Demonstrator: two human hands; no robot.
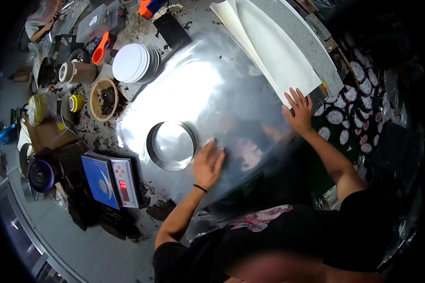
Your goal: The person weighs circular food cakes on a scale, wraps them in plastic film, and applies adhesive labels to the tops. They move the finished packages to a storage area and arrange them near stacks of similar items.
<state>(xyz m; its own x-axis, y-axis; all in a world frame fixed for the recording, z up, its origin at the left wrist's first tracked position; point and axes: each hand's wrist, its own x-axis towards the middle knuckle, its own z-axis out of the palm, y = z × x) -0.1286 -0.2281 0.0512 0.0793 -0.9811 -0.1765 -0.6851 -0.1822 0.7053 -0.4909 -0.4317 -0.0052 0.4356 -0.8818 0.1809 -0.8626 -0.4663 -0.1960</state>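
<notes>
A shiny, reflective sheet [241,116] covers the table in front of me; whether it is plastic or metal I cannot tell. My left hand [208,164] lies palm down over it, fingers somewhat apart, close by the right side of a round metal ring [151,150]. The ring stands on the sheet, and the surface shows through its middle. Farther right, my right hand [300,111] rests with spread fingers on the near end of folded cream paper sheets [276,49]. Neither hand grips anything that I can see.
A digital scale [125,182] with a blue plate sits at left. Beyond it are a bowl of dark crumbs [108,99], a stack of white discs [131,63], a lidded jar [81,72] and a black flat object [171,30]. Round labels [334,116] lie at right.
</notes>
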